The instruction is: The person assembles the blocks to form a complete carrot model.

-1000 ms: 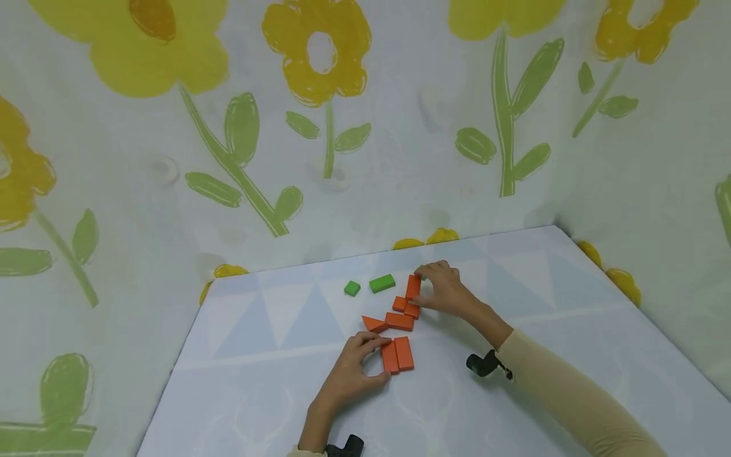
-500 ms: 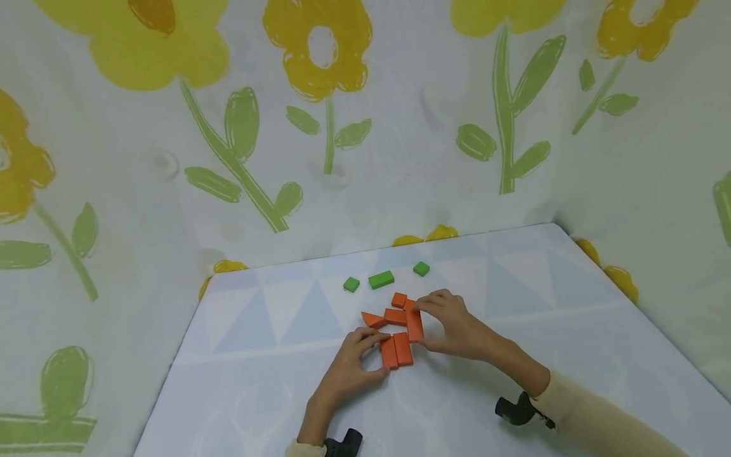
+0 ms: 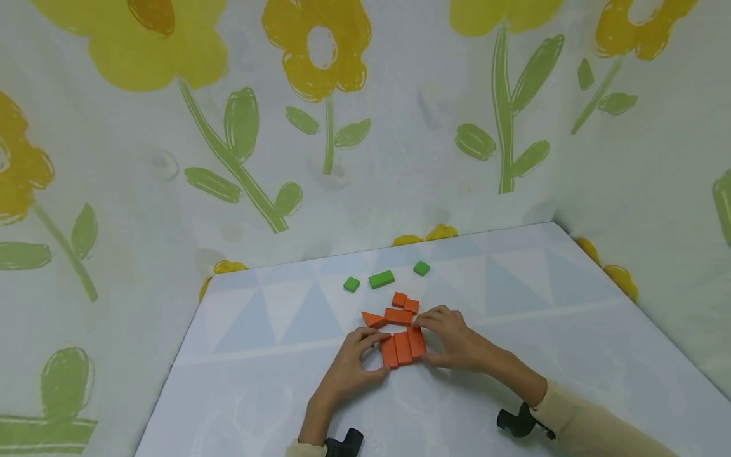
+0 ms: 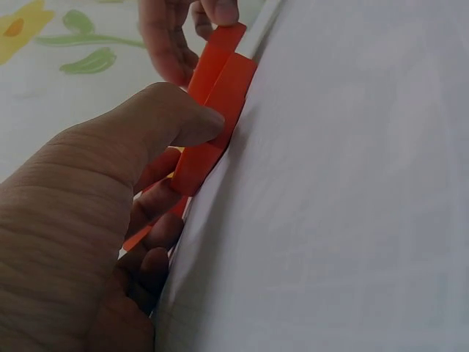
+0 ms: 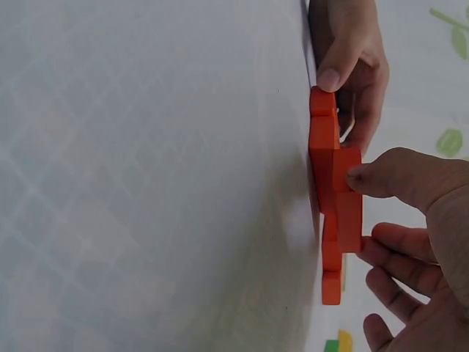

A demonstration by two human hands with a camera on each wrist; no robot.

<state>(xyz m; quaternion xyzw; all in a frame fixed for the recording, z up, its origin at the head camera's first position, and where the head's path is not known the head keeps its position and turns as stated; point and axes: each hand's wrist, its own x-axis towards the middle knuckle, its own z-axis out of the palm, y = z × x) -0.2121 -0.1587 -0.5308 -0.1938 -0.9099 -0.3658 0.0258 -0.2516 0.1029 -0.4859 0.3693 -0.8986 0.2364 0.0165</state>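
Three long orange blocks stand side by side on the table [image 3: 274, 381]. My left hand [image 3: 374, 357] grips the left orange block [image 3: 390, 353] between thumb and forefinger; its thumb [image 4: 187, 117] presses the block's end. My right hand [image 3: 426, 341] pinches the right orange block [image 3: 416, 343], which lies against the middle orange block [image 3: 402, 348]. In the right wrist view its thumb [image 5: 377, 176] lies on that block [image 5: 349, 202]. Just beyond are an orange triangle [image 3: 374, 319], a crosswise orange bar [image 3: 398, 316] and two small orange squares [image 3: 399, 299].
Three green blocks lie farther back: a small one [image 3: 351, 284], a long one [image 3: 381, 279] and another small one [image 3: 421, 268]. Flower-printed cloth walls [image 3: 365, 139] close off the back and right. The table's left edge [image 3: 171, 374] runs diagonally.
My right hand brought a long orange block from the far cluster toward me and set it against the two held by my left hand. The left hand stayed put.
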